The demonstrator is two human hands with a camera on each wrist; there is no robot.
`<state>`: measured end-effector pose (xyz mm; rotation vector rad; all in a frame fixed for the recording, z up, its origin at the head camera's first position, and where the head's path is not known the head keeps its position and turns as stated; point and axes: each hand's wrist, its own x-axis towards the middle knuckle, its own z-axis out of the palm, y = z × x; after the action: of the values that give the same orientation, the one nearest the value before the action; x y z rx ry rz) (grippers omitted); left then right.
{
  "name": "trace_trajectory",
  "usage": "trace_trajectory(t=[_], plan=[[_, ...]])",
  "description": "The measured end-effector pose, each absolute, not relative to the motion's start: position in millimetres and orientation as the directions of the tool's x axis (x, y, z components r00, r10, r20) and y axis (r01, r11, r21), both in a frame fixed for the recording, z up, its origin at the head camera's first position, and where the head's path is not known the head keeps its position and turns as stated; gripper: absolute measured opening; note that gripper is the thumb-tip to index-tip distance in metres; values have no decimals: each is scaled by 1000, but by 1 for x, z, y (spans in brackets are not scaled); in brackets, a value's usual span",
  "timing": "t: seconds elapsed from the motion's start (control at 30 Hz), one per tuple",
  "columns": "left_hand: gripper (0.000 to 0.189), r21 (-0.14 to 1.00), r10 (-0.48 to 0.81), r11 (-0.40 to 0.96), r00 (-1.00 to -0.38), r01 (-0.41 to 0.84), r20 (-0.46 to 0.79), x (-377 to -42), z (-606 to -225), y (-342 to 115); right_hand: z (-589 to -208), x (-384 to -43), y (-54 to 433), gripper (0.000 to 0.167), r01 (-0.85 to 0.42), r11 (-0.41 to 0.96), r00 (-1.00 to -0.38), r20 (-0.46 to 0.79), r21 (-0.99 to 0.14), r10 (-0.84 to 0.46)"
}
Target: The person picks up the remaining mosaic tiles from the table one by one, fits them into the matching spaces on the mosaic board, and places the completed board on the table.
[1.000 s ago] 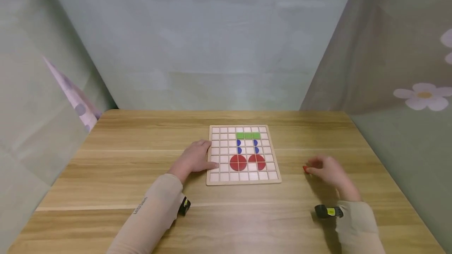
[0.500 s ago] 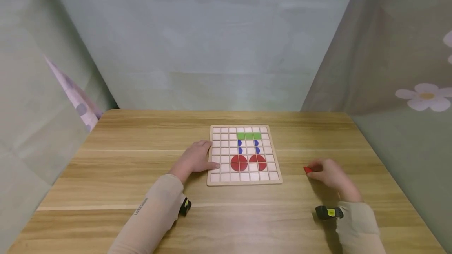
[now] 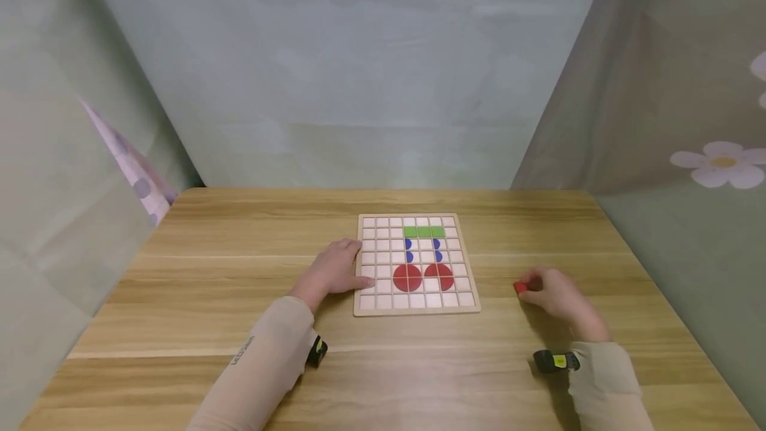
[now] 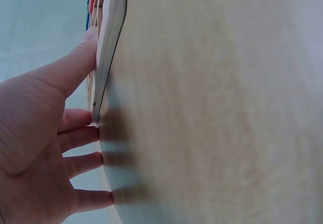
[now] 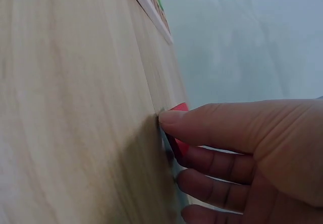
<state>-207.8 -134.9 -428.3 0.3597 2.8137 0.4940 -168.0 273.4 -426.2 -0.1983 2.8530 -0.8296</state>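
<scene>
A square wooden grid board [image 3: 419,313] lies flat on the table in the head view. My left hand [image 3: 335,268] is at its left edge. The thumb rests on the board's face, and the fingers spread along the edge and the tabletop, seen closer in the left wrist view. To the right of the board, my right hand [image 3: 553,291] pinches a small red piece [image 3: 520,287] between thumb and fingers, close to the table. The right wrist view shows this red piece [image 5: 180,146] tilted, partly hidden by the thumb.
Set in the board are a row of green squares [image 3: 423,231], several blue half-rounds [image 3: 409,245], a full red circle [image 3: 407,278] and a red three-quarter circle [image 3: 445,278] with a pale lower-left cell. The wooden table [image 3: 239,218] meets hanging cloth [image 3: 371,118] behind.
The red piece has turned within my right hand's fingers, showing more of its face than a second ago. My left hand stays on the board's edge. The head view has shifted slightly.
</scene>
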Motion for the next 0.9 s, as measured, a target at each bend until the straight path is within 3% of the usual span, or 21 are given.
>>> trace_trajectory(t=[0.43, 0.9], plan=[[91, 360, 287, 912, -933, 197, -217, -208, -428, -134, -430, -170, 269, 29, -99, 830, -973, -123, -548, -197], [91, 358, 303, 908, -931, 218, -203, -209, -428, -136, -428, -171, 264, 14, -98, 826, -973, -121, -555, -196]])
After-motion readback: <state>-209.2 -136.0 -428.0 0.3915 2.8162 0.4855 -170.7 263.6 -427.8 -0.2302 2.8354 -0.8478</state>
